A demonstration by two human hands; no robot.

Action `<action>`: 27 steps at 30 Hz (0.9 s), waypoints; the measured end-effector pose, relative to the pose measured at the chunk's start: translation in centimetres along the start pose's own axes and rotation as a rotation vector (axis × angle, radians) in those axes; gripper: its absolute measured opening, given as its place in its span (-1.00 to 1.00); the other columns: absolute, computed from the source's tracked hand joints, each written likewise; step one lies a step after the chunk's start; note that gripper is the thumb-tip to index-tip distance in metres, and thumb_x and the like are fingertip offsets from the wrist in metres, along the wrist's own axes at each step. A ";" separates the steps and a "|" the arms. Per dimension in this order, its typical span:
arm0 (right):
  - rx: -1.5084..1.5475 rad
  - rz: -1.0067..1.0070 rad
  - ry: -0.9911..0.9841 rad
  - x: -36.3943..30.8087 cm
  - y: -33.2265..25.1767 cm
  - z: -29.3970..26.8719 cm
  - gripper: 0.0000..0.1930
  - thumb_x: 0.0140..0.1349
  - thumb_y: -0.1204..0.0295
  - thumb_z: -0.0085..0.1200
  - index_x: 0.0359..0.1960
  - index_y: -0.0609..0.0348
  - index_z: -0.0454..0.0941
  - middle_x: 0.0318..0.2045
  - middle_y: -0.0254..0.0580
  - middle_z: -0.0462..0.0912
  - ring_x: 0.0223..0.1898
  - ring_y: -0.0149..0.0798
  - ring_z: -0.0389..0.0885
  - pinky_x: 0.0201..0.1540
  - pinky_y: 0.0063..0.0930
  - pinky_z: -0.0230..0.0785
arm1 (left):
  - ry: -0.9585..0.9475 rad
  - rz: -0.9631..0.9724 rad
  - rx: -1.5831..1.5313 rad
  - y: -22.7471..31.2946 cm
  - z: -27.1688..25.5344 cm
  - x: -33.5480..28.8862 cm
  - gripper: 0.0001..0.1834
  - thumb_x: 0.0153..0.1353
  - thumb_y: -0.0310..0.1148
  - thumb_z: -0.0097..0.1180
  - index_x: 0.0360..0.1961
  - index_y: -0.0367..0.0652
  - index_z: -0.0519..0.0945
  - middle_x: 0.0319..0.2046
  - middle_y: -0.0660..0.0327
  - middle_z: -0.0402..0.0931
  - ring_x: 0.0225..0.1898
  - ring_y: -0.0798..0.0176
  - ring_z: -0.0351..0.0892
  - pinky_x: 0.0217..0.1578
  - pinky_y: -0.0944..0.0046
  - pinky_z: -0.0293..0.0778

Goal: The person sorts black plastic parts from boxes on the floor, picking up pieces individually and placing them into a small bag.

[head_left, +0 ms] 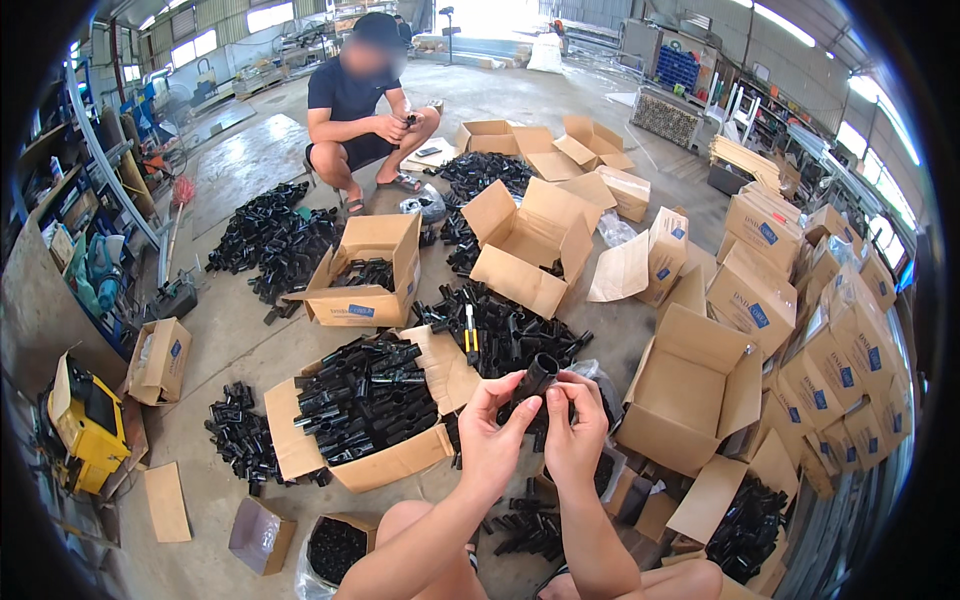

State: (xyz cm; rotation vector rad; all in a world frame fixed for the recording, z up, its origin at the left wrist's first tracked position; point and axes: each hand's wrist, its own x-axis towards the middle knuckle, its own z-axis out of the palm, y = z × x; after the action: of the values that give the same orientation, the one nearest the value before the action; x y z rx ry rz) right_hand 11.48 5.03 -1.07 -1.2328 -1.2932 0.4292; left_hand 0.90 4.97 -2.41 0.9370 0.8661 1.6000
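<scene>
A short black tubular fitting [540, 373] is held upright between my two hands, its round open end facing up. Around its left side curl the fingers of my left hand [503, 412], while the fingertips and thumb of my right hand [577, 415] grip the right side. Just beyond lies a heap of similar black fittings [510, 325], with a yellow-handled cutter [470, 335] on top. To the left, a low open carton [400, 462] is filled with these fittings in rows. Below my left forearm, a small box [365, 528] contains small black pieces.
A co-worker [345, 110] sits low at the far left, handling a black piece. Open cartons [530, 240] and fitting piles [275, 240] cover the middle floor. At right are a large open carton [680, 385] and stacked boxes [830, 350]; a yellow machine [95, 440] stands left.
</scene>
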 end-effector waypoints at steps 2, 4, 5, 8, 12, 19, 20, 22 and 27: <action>-0.031 -0.024 0.014 -0.2 -0.3 0.0 -0.85 0.30 0.46 0.22 -0.22 0.32 0.65 -0.09 -0.02 0.69 -0.06 -0.10 0.67 0.04 -0.29 0.47 | -0.009 -0.022 -0.021 0.3 0.0 0.1 -0.69 0.24 -0.56 0.34 -0.01 -0.28 0.58 0.03 0.15 0.62 0.07 0.33 0.56 0.17 0.28 0.43; -0.044 -0.080 -0.028 -0.6 -0.7 -0.4 -0.84 0.28 0.47 0.23 -0.19 0.31 0.68 -0.08 -0.03 0.69 -0.04 -0.09 0.68 0.05 -0.29 0.48 | 0.000 -0.063 -0.046 0.3 -0.1 0.0 -0.68 0.24 -0.56 0.33 0.00 -0.28 0.58 0.02 0.16 0.62 0.07 0.33 0.56 0.17 0.28 0.43; -0.041 -0.082 -0.027 -0.7 -0.9 -0.7 -0.84 0.28 0.47 0.23 -0.19 0.31 0.68 -0.08 -0.03 0.69 -0.04 -0.09 0.68 0.05 -0.29 0.48 | 0.007 -0.106 -0.073 0.3 -0.2 0.0 -0.68 0.24 -0.55 0.33 0.02 -0.27 0.58 0.02 0.17 0.62 0.07 0.33 0.56 0.16 0.29 0.43; 0.007 -0.014 -0.081 -0.5 -0.9 -1.2 -0.83 0.23 0.52 0.25 -0.16 0.29 0.69 -0.08 -0.05 0.70 -0.04 -0.12 0.68 0.06 -0.30 0.48 | -0.012 -0.073 -0.031 0.4 -0.1 -0.1 -0.70 0.28 -0.56 0.29 0.01 -0.22 0.55 -0.01 0.17 0.62 0.04 0.36 0.58 0.02 0.34 0.59; 0.112 -0.004 -0.019 -0.4 0.0 -0.6 -0.85 0.22 0.51 0.26 -0.20 0.27 0.65 -0.09 -0.05 0.69 -0.06 -0.10 0.67 0.04 -0.27 0.48 | -0.012 0.004 -0.013 0.1 0.1 0.0 -0.70 0.29 -0.55 0.28 0.03 -0.21 0.55 0.01 0.16 0.61 0.03 0.38 0.57 0.00 0.34 0.59; -0.185 -0.164 -0.046 0.0 -0.1 -0.8 -0.86 0.25 0.49 0.23 -0.22 0.28 0.63 -0.08 0.00 0.67 -0.07 -0.07 0.67 0.04 -0.24 0.48 | 0.004 -0.083 -0.046 0.0 0.0 -0.2 -0.69 0.27 -0.58 0.29 0.02 -0.29 0.57 0.04 0.16 0.61 0.09 0.34 0.55 0.19 0.27 0.42; -0.067 -0.109 -0.048 -0.1 -0.5 -0.7 -0.86 0.28 0.47 0.21 -0.21 0.29 0.62 -0.09 0.01 0.67 -0.07 -0.06 0.67 0.04 -0.25 0.48 | 0.006 -0.083 -0.065 0.1 0.0 -0.2 -0.70 0.27 -0.58 0.29 0.02 -0.28 0.57 0.04 0.16 0.61 0.08 0.34 0.55 0.18 0.28 0.42; 0.053 -0.058 -0.048 -0.1 -0.5 -0.8 -0.86 0.30 0.46 0.20 -0.21 0.29 0.62 -0.09 0.01 0.67 -0.07 -0.05 0.67 0.03 -0.25 0.48 | 0.005 -0.079 -0.085 0.3 0.1 -0.1 -0.70 0.27 -0.58 0.29 0.01 -0.28 0.57 0.04 0.16 0.61 0.08 0.34 0.55 0.18 0.28 0.42; -0.047 -0.043 -0.114 -0.1 0.2 -0.8 -0.86 0.28 0.50 0.20 -0.19 0.31 0.60 -0.08 0.00 0.67 -0.06 -0.09 0.66 0.01 -0.30 0.49 | -0.003 -0.052 0.015 -0.2 -0.2 -0.1 -0.70 0.30 -0.57 0.27 0.04 -0.21 0.54 0.01 0.16 0.61 0.01 0.39 0.58 -0.04 0.35 0.61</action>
State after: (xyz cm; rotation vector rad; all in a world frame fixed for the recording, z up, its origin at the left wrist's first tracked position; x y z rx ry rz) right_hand 12.23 4.68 -1.10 -1.2314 -1.4316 0.4455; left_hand 0.76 4.90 -2.67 0.9199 0.8940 1.5493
